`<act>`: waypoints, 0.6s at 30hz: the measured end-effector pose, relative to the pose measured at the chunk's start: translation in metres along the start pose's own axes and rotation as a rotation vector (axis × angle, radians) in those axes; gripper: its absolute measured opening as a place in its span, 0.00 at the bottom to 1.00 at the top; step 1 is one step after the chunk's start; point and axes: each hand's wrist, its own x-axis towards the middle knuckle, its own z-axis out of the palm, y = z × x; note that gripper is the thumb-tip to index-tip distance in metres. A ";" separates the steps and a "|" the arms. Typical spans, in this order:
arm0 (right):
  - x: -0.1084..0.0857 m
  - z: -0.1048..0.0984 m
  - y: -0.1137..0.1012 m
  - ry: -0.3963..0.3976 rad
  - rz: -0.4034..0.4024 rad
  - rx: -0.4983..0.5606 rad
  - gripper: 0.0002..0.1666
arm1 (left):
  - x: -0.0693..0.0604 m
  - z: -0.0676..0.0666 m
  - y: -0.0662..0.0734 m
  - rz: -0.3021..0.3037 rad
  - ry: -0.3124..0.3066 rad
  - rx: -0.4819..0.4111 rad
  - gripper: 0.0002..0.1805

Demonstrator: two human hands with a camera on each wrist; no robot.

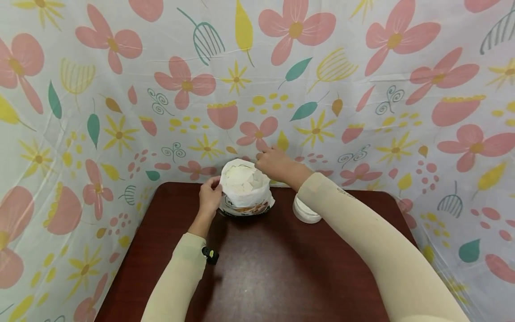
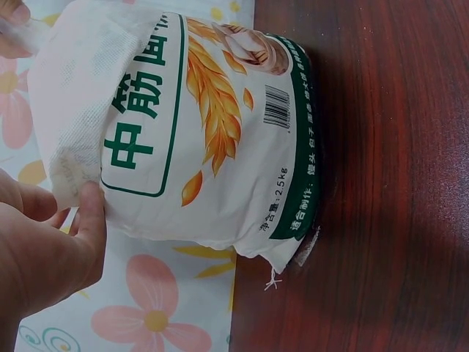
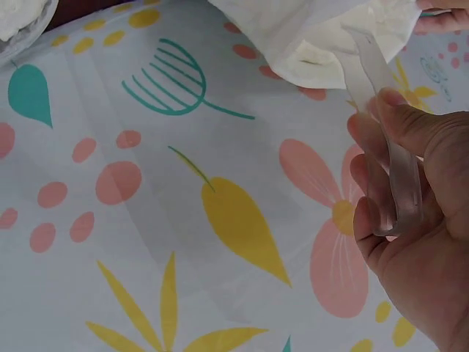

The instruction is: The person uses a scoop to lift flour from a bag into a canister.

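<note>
A white flour bag stands at the table's back edge, its mouth folded outward, with lumpy white flour inside. In the left wrist view the bag shows green lettering and a wheat ear. My left hand pinches the bag's folded rim on its left side, thumb outside. Above the bag's right rim, my right hand grips the long handle of a clear plastic scoop. The scoop's far end reaches into the bag mouth; its head is hidden there.
Right of the bag stands a round white tub, partly behind the right forearm; white powder shows in it in the right wrist view. The dark wooden table meets a floral cloth at the back and sides.
</note>
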 end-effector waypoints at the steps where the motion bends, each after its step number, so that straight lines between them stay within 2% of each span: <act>1: -0.001 0.000 0.000 -0.006 0.005 0.011 0.09 | 0.000 0.000 0.000 0.001 0.001 0.001 0.17; 7: -0.007 0.001 0.003 -0.044 0.044 0.076 0.16 | 0.000 0.001 0.000 0.006 0.000 -0.003 0.17; 18: -0.020 -0.001 0.013 0.059 0.062 0.148 0.17 | 0.001 0.000 0.001 -0.003 0.003 -0.015 0.17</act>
